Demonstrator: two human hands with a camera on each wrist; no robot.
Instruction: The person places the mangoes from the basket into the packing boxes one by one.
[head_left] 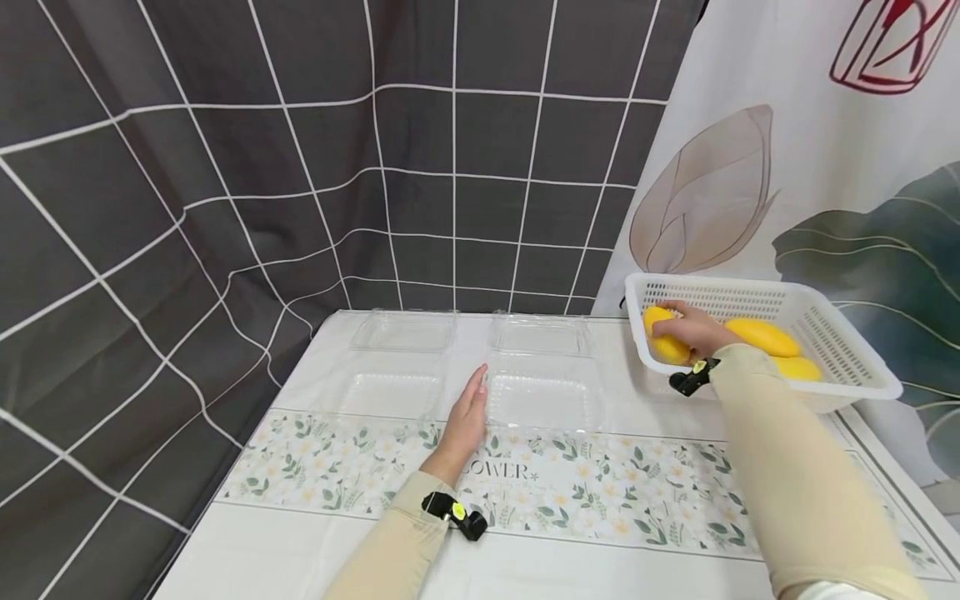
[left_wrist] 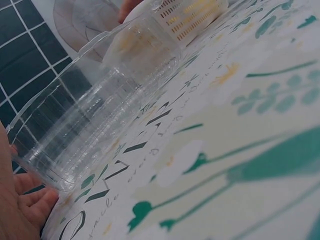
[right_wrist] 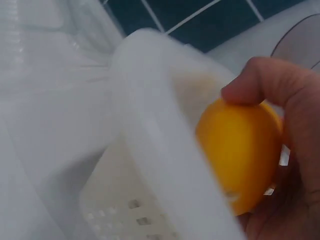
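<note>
At the left end of the white basket (head_left: 847, 367), my right hand (head_left: 693, 327) grips a yellow mango (head_left: 666, 337). In the right wrist view, thumb and fingers wrap round the mango (right_wrist: 240, 150) behind the basket's rim (right_wrist: 150, 110). Two other mangoes, one (head_left: 763, 335) and another (head_left: 798, 368), lie in the basket beside that forearm. My left hand (head_left: 467, 425) rests at the left side of a clear plastic container (head_left: 543, 400), its fingers stretched out along the edge. Fingertips (left_wrist: 42, 202) show right at the container's lower corner in the left wrist view.
More clear containers stand on the table: one at the front left (head_left: 386, 396), one at the back left (head_left: 405, 331) and one at the back right (head_left: 540, 335). A dark gridded curtain (head_left: 487, 142) hangs behind. A floral band (head_left: 637, 492) crosses the white tablecloth.
</note>
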